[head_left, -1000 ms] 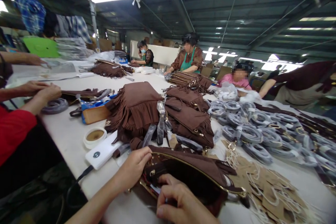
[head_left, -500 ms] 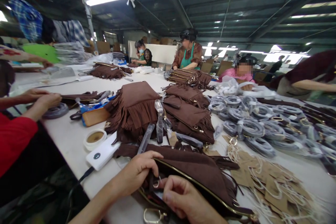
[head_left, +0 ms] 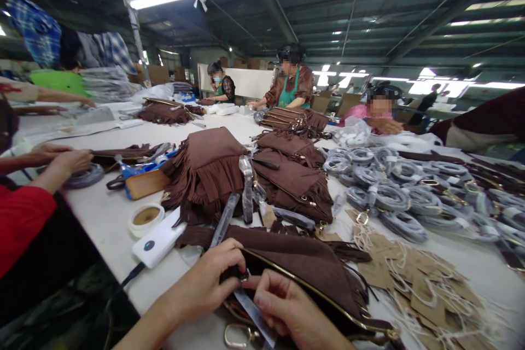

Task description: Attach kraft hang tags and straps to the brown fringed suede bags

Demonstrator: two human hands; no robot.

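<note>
A brown bag [head_left: 295,257] with fringe and a gold zipper lies unzipped at the near edge of the table. Over its opening, my left hand [head_left: 213,279] pinches a small metal piece between thumb and fingers. My right hand [head_left: 279,306] is closed close beside it, fingertips at the same piece; what it grips is too small to make out. A plastic-wrapped grey strap [head_left: 256,317] runs down between the hands out of the bag. A gold clasp [head_left: 239,334] rests below them.
Brown fringed bags [head_left: 217,158] are piled ahead. Coiled wrapped straps [head_left: 389,197] and paper tags [head_left: 430,284] with white strings lie right. A white power bank [head_left: 158,243] and tape roll [head_left: 146,219] sit left. A red-sleeved person's hands [head_left: 65,164] work at far left.
The grey strap now shows between my hands, where little of it showed before. My left hand has shifted slightly down and left, its fingers closer around the metal piece.
</note>
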